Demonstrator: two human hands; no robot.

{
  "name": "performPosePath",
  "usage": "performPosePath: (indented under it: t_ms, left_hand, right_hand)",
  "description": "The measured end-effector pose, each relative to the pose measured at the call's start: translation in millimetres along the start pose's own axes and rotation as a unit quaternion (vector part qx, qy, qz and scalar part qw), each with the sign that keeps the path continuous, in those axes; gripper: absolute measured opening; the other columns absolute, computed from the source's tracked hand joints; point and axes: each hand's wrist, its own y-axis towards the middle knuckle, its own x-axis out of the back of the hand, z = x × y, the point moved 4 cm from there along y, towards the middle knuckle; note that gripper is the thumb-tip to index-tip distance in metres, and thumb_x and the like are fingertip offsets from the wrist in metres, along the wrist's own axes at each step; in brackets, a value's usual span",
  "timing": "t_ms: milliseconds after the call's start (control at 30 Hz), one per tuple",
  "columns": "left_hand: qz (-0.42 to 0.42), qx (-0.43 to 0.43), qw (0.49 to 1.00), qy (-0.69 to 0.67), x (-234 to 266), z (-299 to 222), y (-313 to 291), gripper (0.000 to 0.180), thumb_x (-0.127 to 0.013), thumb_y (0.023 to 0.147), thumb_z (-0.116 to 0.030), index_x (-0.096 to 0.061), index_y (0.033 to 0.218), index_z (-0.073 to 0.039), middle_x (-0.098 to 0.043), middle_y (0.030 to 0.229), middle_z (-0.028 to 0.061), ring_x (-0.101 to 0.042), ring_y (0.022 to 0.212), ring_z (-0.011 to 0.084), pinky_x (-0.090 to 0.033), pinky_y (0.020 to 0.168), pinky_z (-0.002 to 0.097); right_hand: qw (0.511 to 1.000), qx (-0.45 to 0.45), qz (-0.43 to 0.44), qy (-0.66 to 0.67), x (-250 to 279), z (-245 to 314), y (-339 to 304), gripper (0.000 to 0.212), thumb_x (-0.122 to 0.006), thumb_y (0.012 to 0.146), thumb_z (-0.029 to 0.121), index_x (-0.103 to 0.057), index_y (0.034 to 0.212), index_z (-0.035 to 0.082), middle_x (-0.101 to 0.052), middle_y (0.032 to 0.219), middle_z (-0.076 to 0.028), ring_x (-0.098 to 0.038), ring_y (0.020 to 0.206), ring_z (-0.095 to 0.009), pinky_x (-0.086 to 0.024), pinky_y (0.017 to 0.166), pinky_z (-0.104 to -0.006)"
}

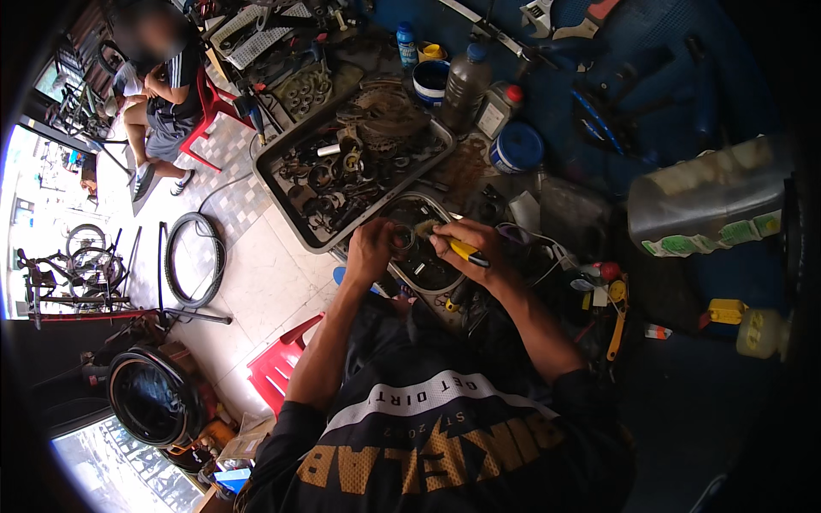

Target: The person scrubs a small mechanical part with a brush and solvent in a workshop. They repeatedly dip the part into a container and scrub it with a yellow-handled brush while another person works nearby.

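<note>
Our R hand [489, 242] grips a yellow-&-black-handled brush [469, 251], tan bristles pointing at our L hand [370, 248]. Our L fingers are curled round a small round part [401, 238]; we can't tell if the bristles touch it. Brush & part are both above the small tray [419, 286], w/ loose bits inside. Just beyond, we've 1 big grey tray [288, 214] heaped w/ greasy metal parts, then 1 blue-lidded tub [518, 145] & 2 bottles, i.e. 1 blue-capped bottle [464, 90], 1 red-capped bottle [498, 113]. Far L, we see 1 seated person [171, 94].
</note>
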Motion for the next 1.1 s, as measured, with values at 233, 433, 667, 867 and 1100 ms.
performPosePath:
  t_ms: [233, 433, 667, 867, 1100]
  left_hand:
    - [0.019, -0.039, 0.998, 0.037, -6.5, -2.0, 2.3, 0.027, -0.052, 0.111, -0.017, -0.071, 0.113, 0.002, -0.070, 0.078, 0.0089, -0.074, 0.064, 0.0203, -0.058, 0.059, 0.0332]
    - [0.063, 0.054, 0.990, -0.114, -13.0, -2.9, -3.5, 0.027, -0.056, 0.109, -0.015, -0.066, 0.130, -0.002, -0.071, 0.097, 0.0092, -0.070, 0.074, 0.0156, -0.058, 0.063, 0.0301]
    - [0.095, -0.031, 0.984, -0.145, -14.1, 4.4, -6.9, 0.044, -0.064, 0.098, 0.003, -0.060, 0.141, -0.005, -0.073, 0.110, 0.0085, -0.068, 0.091, 0.0109, -0.056, 0.072, 0.0276]
    - [0.048, -0.048, 0.997, -0.027, -9.2, 19.2, 3.1, 0.035, -0.064, 0.097, 0.000, -0.066, 0.131, -0.002, -0.076, 0.096, 0.0113, -0.068, 0.079, 0.0128, -0.054, 0.068, 0.0298]
    - [-0.026, -0.123, 0.988, 0.092, 1.4, 2.8, -4.4, 0.029, -0.065, 0.100, -0.015, -0.070, 0.122, 0.003, -0.077, 0.089, 0.0190, -0.072, 0.073, 0.0224, -0.054, 0.067, 0.0369]
  right_hand:
    - [1.000, 0.004, 0.003, -0.011, 3.1, -10.5, 4.8, 0.025, -0.081, 0.094, 0.017, -0.076, 0.110, -0.001, -0.076, 0.098, -0.015, -0.076, 0.088, -0.028, -0.059, 0.076, -0.0362]
    - [0.991, -0.038, 0.120, -0.047, -8.1, -28.3, -23.7, 0.025, -0.078, 0.097, 0.022, -0.075, 0.115, 0.005, -0.075, 0.105, -0.013, -0.075, 0.097, -0.031, -0.059, 0.082, -0.0395]
    - [0.991, -0.101, 0.088, -0.008, -10.7, -31.8, -26.1, 0.025, -0.077, 0.098, 0.030, -0.074, 0.101, 0.005, -0.075, 0.091, -0.013, -0.076, 0.084, -0.028, -0.058, 0.071, -0.0382]
    - [0.996, -0.055, 0.002, 0.070, -12.2, 4.2, 1.4, 0.027, -0.077, 0.098, 0.029, -0.075, 0.105, 0.003, -0.075, 0.089, -0.013, -0.075, 0.081, -0.026, -0.057, 0.071, -0.0374]
    - [0.994, -0.089, -0.006, 0.070, -20.8, -8.0, 19.5, 0.025, -0.078, 0.098, 0.023, -0.074, 0.102, -0.001, -0.075, 0.088, -0.015, -0.076, 0.079, -0.029, -0.058, 0.069, -0.0374]
